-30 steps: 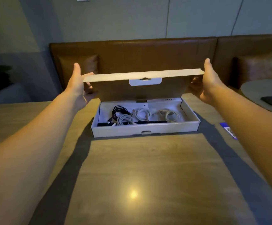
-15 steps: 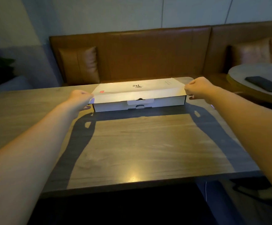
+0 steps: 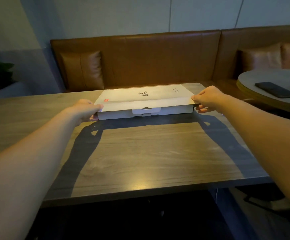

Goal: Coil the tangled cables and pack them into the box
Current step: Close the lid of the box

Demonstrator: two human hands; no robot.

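Observation:
A flat white cardboard box [image 3: 144, 98] lies at the far side of the wooden table [image 3: 149, 149], its lid down and the front tab hanging over the front wall. The cables are hidden inside it. My left hand [image 3: 84, 109] grips the box's left front corner, thumb on the lid and fingers under the edge. My right hand [image 3: 207, 99] pinches the right front corner of the lid, with fingers curled below it.
A brown leather bench [image 3: 140, 59] with a cushion [image 3: 82, 70] runs behind the table. At the right stands a round table [image 3: 268, 94] carrying a dark phone [image 3: 275, 89]. The near table edge [image 3: 140, 194] lies close below my arms.
A second ago the lid stood raised with coiled cables visible inside. Both hands brought the lid down; it now rests shut, and my hands stay at its front corners.

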